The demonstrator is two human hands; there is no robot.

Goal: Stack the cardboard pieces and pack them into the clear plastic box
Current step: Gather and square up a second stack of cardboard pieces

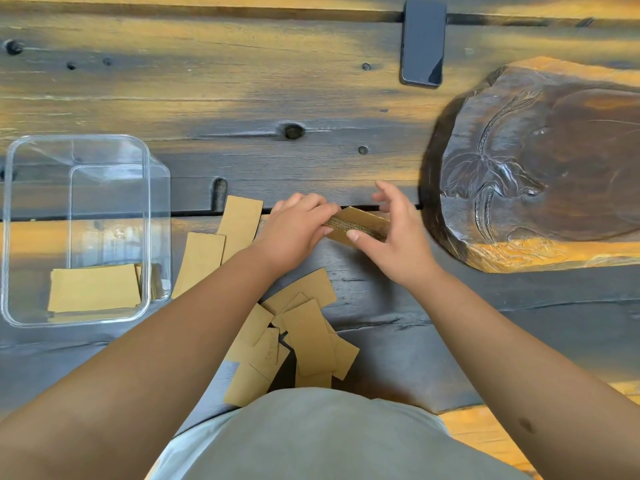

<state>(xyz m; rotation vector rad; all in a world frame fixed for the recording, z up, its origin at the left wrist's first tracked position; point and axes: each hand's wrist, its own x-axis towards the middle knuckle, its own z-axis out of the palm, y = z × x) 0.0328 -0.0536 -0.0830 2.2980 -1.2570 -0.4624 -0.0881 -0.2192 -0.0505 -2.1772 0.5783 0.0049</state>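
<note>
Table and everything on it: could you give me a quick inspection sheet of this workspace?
Surface: dark weathered wooden table, with knots and cracks.
Job's things: clear plastic box holding some cardboard; held stack; loose cardboard pieces scattered near the person.
Clutter: phone; carved wooden tray.
Hands: left hand and right hand both grip the held stack.
Cables: nothing seen.
Surroundings: nothing seen beyond the table.
</note>
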